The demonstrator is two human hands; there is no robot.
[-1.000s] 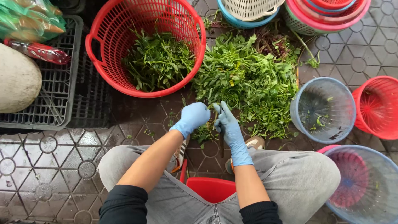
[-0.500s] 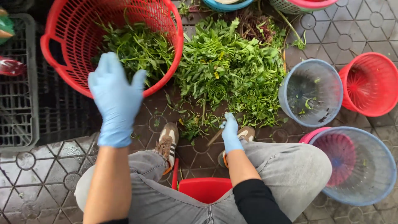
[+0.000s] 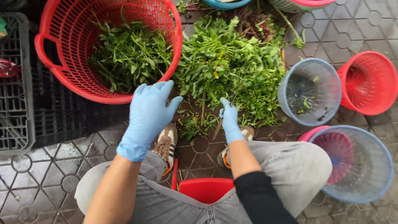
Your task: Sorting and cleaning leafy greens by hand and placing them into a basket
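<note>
wet grey patterned paving (image 3: 37,182) under baskets; left hand (image 3: 150,112) spread open, right hand (image 3: 230,121) pinching a stem (image 3: 218,127) by the greens pile (image 3: 232,66).

Light blue gloves cover the left hand (image 3: 150,112) and right hand (image 3: 230,123). Beside the green pile of leaves (image 3: 232,70) stands a red mesh basket (image 3: 74,74); right of the pile, a grey-blue basket (image 3: 309,91) and a second red basket (image 3: 369,83). Grey trousers (image 3: 290,166), grey patterned paving (image 3: 37,182).
</note>
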